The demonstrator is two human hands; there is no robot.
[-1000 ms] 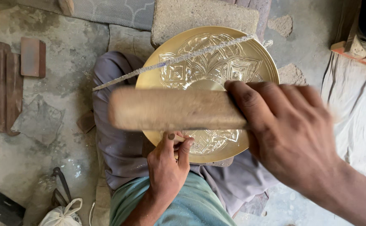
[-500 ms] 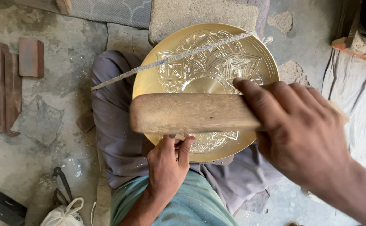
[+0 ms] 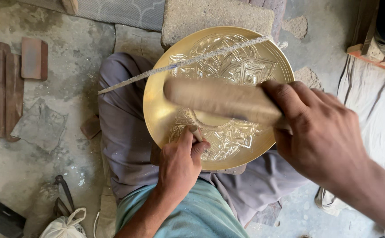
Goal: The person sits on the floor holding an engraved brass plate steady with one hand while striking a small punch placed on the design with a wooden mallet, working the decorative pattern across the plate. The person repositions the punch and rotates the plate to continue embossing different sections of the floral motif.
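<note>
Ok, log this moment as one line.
left hand: pinches small punch on engraved brass plate | right hand: grips wooden mallet, raised above plate, blurred | plate rests on lap

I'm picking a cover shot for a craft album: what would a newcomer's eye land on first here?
First, the big round brass plate with engraved patterns, gleaming at centre over the seated person's lap. Next, the right hand, large in the foreground, holds a blurred wooden mallet across the plate. Below, the left hand pinches a small chisel against the plate's lower part.
</note>
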